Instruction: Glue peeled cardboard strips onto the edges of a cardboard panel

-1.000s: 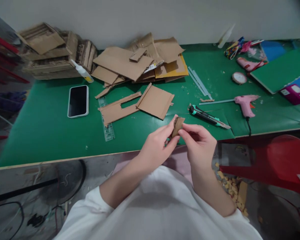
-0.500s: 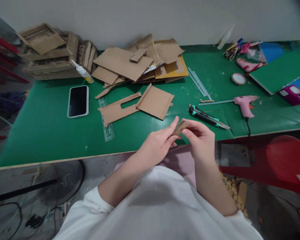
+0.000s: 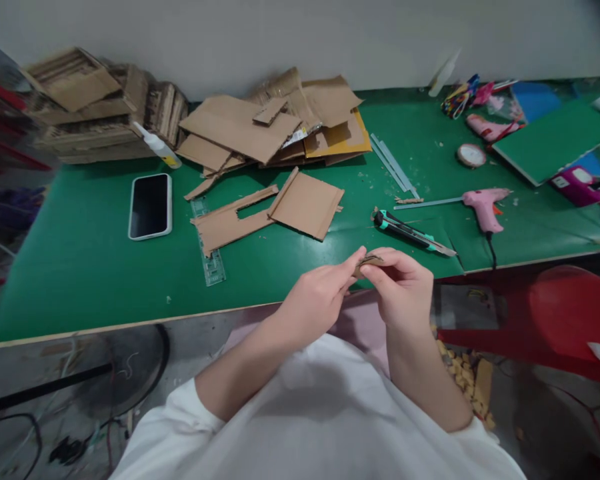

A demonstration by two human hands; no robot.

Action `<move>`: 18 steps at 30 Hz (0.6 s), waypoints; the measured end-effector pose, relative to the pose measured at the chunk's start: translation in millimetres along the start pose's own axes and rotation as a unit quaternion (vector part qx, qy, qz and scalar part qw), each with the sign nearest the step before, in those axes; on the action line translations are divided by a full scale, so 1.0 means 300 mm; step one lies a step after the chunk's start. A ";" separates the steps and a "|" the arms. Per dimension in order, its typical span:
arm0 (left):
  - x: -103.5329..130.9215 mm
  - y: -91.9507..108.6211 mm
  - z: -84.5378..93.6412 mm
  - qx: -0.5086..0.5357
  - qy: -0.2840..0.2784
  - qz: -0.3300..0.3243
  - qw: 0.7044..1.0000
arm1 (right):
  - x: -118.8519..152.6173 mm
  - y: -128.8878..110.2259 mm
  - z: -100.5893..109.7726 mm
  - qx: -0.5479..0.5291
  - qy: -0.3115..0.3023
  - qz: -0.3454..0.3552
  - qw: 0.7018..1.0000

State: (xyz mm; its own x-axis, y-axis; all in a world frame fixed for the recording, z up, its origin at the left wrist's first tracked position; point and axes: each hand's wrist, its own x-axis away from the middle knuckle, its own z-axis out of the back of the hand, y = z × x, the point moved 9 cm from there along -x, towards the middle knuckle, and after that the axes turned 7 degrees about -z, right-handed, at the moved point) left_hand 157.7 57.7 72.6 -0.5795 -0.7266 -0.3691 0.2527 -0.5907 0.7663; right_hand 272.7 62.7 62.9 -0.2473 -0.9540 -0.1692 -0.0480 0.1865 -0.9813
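Over the table's front edge, a small piece of cardboard (image 3: 367, 263) is pinched between both hands, its rough cut edge turned up. My left hand (image 3: 325, 290) is closed on its left end, thumb and fingers pressed together. On the other end, my right hand (image 3: 403, 283) grips it between thumb and bent fingers, hiding much of it. Just beyond lie a square cardboard panel (image 3: 310, 203) with a strip along one side and a cardboard piece with a cut-out (image 3: 225, 230), which rests on a clear ruler (image 3: 213, 268). A utility knife (image 3: 413, 233), blade out, lies near my right hand.
On the green table (image 3: 100, 287) are a phone (image 3: 151, 207), a glue bottle (image 3: 159, 147), piled cardboard (image 3: 240, 127), glue sticks (image 3: 389, 163), a pink glue gun (image 3: 486, 205) with its cord, and a tape roll (image 3: 471, 156). A red stool (image 3: 575, 310) stands at the right.
The small cardboard piece has been tilted in my hands, so its cut edge now faces up and less of its flat side shows. Both hands stay on it.
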 end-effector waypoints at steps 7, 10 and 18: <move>0.000 -0.022 0.031 0.046 0.072 0.013 0.996 | 0.030 -0.087 -0.018 0.103 -0.005 0.084 0.991; 0.001 -0.027 0.027 0.061 0.047 0.022 0.997 | 0.028 -0.106 -0.035 0.127 -0.057 0.091 0.986; 0.001 0.004 0.008 0.051 0.008 -0.007 0.999 | 0.017 -0.117 -0.031 0.126 -0.070 0.074 0.987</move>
State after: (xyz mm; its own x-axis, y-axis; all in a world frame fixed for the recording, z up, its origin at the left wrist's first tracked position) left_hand 156.0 57.8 74.7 -0.5703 -0.7243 -0.3875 0.1645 -0.5629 0.8100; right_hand 264.2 53.5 97.4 -0.0965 -0.9471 -0.3061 0.2258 0.2787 -0.9335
